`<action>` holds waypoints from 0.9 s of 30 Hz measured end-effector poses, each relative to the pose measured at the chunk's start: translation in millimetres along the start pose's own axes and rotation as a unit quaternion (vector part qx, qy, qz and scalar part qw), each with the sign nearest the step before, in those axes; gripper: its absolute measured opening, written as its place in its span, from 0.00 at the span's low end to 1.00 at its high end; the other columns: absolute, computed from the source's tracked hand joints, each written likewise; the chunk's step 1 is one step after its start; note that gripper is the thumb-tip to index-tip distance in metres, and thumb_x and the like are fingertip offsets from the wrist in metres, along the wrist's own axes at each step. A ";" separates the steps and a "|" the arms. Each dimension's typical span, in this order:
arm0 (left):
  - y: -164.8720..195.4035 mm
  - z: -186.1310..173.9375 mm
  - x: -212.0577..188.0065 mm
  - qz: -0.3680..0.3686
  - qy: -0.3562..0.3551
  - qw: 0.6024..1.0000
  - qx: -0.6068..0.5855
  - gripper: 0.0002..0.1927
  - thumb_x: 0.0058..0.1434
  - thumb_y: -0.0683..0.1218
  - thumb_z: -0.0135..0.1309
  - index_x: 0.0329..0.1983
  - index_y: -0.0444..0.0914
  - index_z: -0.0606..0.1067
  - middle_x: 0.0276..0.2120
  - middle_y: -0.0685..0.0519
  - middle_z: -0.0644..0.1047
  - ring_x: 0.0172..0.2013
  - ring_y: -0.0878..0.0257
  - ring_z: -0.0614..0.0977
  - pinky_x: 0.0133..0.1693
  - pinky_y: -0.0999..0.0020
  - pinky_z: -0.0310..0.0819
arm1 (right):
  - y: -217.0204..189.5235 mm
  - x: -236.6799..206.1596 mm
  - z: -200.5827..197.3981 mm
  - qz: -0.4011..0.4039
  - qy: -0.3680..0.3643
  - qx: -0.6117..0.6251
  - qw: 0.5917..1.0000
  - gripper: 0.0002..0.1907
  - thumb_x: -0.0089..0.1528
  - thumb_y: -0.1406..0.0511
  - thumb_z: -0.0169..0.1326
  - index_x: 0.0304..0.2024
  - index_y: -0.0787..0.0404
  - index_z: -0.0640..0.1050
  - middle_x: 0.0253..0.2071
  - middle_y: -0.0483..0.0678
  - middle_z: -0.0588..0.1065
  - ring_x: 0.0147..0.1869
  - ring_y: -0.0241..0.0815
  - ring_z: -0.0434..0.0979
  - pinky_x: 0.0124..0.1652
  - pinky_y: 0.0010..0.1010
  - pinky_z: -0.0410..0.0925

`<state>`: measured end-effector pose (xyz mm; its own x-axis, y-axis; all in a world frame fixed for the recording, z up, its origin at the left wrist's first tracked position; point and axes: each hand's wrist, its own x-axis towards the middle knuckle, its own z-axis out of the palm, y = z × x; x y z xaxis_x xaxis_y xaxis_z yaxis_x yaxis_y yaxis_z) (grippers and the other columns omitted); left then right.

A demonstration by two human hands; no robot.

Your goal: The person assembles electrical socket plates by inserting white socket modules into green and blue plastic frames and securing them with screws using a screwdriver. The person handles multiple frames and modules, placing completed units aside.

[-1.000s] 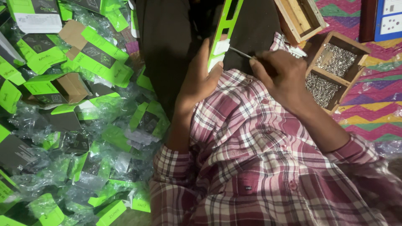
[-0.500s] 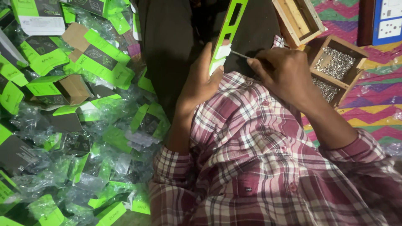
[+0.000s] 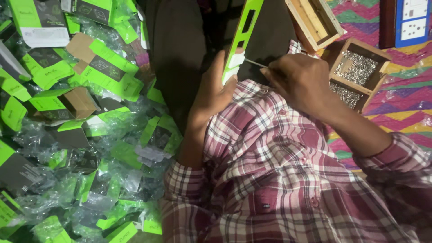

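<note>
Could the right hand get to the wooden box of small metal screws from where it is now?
Probably yes. The right hand, holding a thin tool, sits just beside the wooden box, whose top is open, with nothing lying between them.

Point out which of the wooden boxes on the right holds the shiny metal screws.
The square wooden box beside the right hand, two compartments heaped with silvery screws. The long wooden box above it shows only bare slats inside.

Right hand (image 3: 300, 83) hides the thin tool's (image 3: 255, 63) handle — grip unclear.
</note>
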<state>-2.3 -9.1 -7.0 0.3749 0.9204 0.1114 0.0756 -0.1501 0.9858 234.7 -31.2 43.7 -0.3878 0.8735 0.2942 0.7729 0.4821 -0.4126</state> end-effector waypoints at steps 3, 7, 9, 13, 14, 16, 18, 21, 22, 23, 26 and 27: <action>1.4 -1.4 -2.0 -0.032 0.006 0.999 0.002 0.27 0.65 0.32 0.50 0.68 0.38 0.66 0.55 0.42 0.78 0.57 0.54 0.82 0.58 0.63 0.75 | 1.4 -5.6 9.4 -0.047 0.028 0.001 0.998 0.12 0.69 0.64 0.63 0.35 0.67 0.78 0.27 0.53 0.76 0.29 0.45 0.77 0.28 0.35 0.68; 4.8 -4.1 -2.4 -0.094 -0.003 0.996 -0.003 0.27 0.63 0.33 0.48 0.66 0.40 0.67 0.53 0.43 0.79 0.52 0.55 0.84 0.52 0.65 0.79 | 8.3 -3.0 17.1 0.200 -0.079 0.160 0.963 0.12 0.70 0.64 0.61 0.37 0.67 0.78 0.22 0.52 0.75 0.22 0.40 0.74 0.22 0.31 0.65; 6.5 -4.9 -2.1 -0.082 -0.003 0.997 0.002 0.27 0.63 0.33 0.48 0.66 0.40 0.67 0.53 0.43 0.79 0.53 0.55 0.84 0.53 0.64 0.78 | 15.8 3.1 17.0 0.375 -0.130 0.332 0.856 0.12 0.69 0.62 0.57 0.38 0.65 0.77 0.24 0.50 0.75 0.21 0.39 0.72 0.21 0.29 0.65; 7.6 -4.6 -0.9 -0.062 -0.001 0.998 -0.015 0.26 0.64 0.33 0.47 0.66 0.39 0.67 0.54 0.42 0.78 0.55 0.54 0.82 0.57 0.63 0.76 | 17.0 4.8 14.9 0.164 -0.087 0.261 0.947 0.11 0.70 0.64 0.59 0.42 0.68 0.75 0.32 0.49 0.76 0.31 0.36 0.77 0.28 0.27 0.69; 7.5 -3.6 -1.0 -0.053 0.000 0.999 -0.012 0.26 0.65 0.33 0.47 0.67 0.39 0.67 0.54 0.42 0.78 0.56 0.54 0.82 0.58 0.63 0.76 | 12.0 0.6 14.4 0.099 -0.059 0.183 0.976 0.12 0.69 0.64 0.60 0.43 0.69 0.75 0.35 0.51 0.75 0.33 0.37 0.77 0.30 0.27 0.71; 6.5 -1.7 -1.5 -0.031 0.004 0.999 -0.006 0.27 0.65 0.33 0.47 0.68 0.38 0.66 0.56 0.42 0.77 0.58 0.54 0.81 0.59 0.62 0.74 | 4.8 -5.0 13.4 0.015 -0.018 0.054 0.998 0.12 0.68 0.64 0.63 0.41 0.68 0.76 0.36 0.51 0.74 0.32 0.40 0.77 0.29 0.30 0.70; 5.1 -1.0 -2.2 -0.070 0.009 0.998 -0.005 0.26 0.65 0.34 0.47 0.67 0.38 0.67 0.54 0.42 0.78 0.56 0.55 0.82 0.57 0.63 0.76 | 0.0 -7.6 12.8 -0.021 0.006 -0.034 0.999 0.09 0.66 0.65 0.65 0.38 0.64 0.79 0.31 0.48 0.74 0.26 0.43 0.74 0.25 0.35 0.66; 3.1 -2.5 -4.5 -0.063 0.005 0.998 0.003 0.27 0.64 0.34 0.47 0.68 0.38 0.67 0.55 0.42 0.78 0.57 0.55 0.82 0.58 0.62 0.75 | -0.8 -5.8 11.6 -0.047 0.015 -0.077 0.996 0.08 0.67 0.65 0.65 0.39 0.64 0.81 0.32 0.46 0.74 0.28 0.41 0.76 0.24 0.34 0.66; 2.2 -2.4 -4.2 -0.048 0.000 0.999 0.005 0.27 0.64 0.34 0.47 0.68 0.38 0.67 0.56 0.42 0.78 0.58 0.55 0.81 0.60 0.62 0.75 | 0.7 -4.7 10.1 -0.034 0.000 -0.069 0.997 0.08 0.67 0.65 0.66 0.40 0.65 0.82 0.31 0.46 0.73 0.26 0.40 0.74 0.23 0.33 0.65; 1.4 -2.3 -3.7 -0.053 0.001 0.999 -0.002 0.27 0.64 0.34 0.47 0.68 0.38 0.66 0.56 0.42 0.77 0.57 0.55 0.81 0.59 0.62 0.75 | 2.5 -3.8 8.9 -0.020 -0.016 -0.062 0.998 0.08 0.67 0.65 0.66 0.41 0.65 0.82 0.29 0.46 0.73 0.24 0.39 0.73 0.22 0.32 0.65; 0.1 -1.7 -2.2 -0.068 0.003 0.998 -0.019 0.28 0.64 0.34 0.47 0.68 0.38 0.66 0.55 0.42 0.77 0.54 0.55 0.81 0.56 0.63 0.76 | 3.6 -4.5 10.1 -0.027 0.002 -0.044 0.999 0.08 0.67 0.66 0.66 0.41 0.66 0.82 0.30 0.46 0.73 0.25 0.39 0.72 0.23 0.32 0.65; 0.1 -1.7 -1.6 -0.072 0.003 0.997 -0.021 0.28 0.63 0.34 0.47 0.68 0.38 0.66 0.55 0.42 0.77 0.53 0.54 0.81 0.55 0.63 0.76 | 3.2 -5.5 11.9 -0.040 0.020 -0.039 0.998 0.08 0.67 0.67 0.66 0.42 0.66 0.82 0.31 0.46 0.73 0.27 0.39 0.73 0.24 0.33 0.65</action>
<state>-4.4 -10.0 -6.9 0.3570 0.9336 -0.0316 0.0905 -0.0009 0.9959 233.4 -33.7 30.6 -0.4308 0.8284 0.3580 0.7776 0.5420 -0.3185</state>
